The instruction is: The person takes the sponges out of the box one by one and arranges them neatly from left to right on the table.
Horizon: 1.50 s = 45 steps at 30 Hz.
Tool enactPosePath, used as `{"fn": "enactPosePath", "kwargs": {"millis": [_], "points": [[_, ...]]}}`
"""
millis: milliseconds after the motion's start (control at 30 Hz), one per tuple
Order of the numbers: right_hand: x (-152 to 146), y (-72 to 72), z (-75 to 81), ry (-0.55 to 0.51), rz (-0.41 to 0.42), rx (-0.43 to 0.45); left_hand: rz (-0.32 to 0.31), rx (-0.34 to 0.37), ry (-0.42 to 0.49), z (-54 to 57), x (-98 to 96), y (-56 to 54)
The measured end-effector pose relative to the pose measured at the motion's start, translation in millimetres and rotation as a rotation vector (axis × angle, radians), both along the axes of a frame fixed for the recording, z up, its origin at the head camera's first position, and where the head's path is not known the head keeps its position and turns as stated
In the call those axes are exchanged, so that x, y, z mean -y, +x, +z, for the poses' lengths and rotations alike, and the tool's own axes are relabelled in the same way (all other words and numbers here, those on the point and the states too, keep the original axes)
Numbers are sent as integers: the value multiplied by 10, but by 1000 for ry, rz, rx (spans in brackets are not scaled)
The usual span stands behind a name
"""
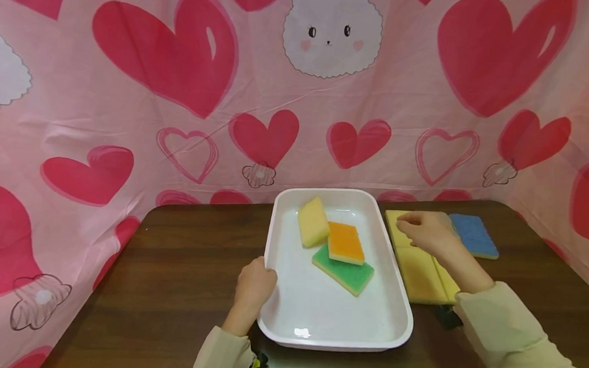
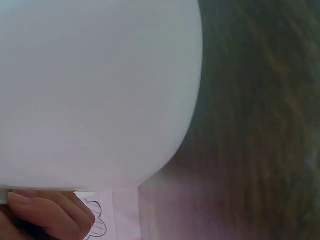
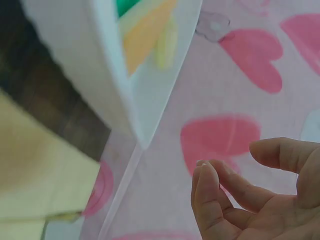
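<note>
A white rectangular tray [image 1: 294,302] stands on the table, with my left hand [image 1: 255,284] gripping its left rim. The left wrist view shows the curled fingers [image 2: 55,210] at the tray's edge. Inside lie a yellow sponge [image 1: 312,221], an orange-topped sponge [image 1: 345,240] and a green-topped sponge [image 1: 347,271], the orange one overlapping the green. My right hand [image 1: 430,233] hovers over the yellow sponges [image 1: 420,273] to the right of the tray. In the right wrist view its thumb and bent fingers [image 3: 205,195] stand apart with nothing between them.
Beyond my right hand lies a blue-topped sponge [image 1: 473,235] on the dark wooden table [image 1: 192,279]. A pink cloth with hearts [image 1: 260,86] hangs along the table's back edge and at the sides.
</note>
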State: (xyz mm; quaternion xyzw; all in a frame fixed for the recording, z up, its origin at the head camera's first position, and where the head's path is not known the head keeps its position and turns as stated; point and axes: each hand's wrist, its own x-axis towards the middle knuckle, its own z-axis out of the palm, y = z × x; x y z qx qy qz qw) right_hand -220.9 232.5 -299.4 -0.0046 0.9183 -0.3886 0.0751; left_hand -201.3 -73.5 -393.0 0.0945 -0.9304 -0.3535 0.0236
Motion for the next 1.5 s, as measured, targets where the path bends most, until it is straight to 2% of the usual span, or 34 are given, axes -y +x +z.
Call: {"fn": "enactPosePath", "kwargs": {"millis": [233, 500, 667, 900, 1033, 1200, 1500], "points": [[367, -95, -91, -31, -16, 70, 2, -5, -3, -15, 13, 2], [602, -198, -201, -24, -42, 117, 2, -2, -3, -29, 10, 0], [664, -250, -273, -39, -33, 108, -2, -15, -10, -29, 6, -4], [721, -325, -368, 53, -59, 138, 3, -14, -6, -31, 3, -3], [741, -328, -416, 22, -78, 166, 1, -15, -9, -27, 3, -5], [750, -313, -511, 1, -95, 157, 2, -21, -18, -29, 5, -8], [725, -357, -664, 55, -93, 127, -1, -7, -2, -28, 7, -18]]}}
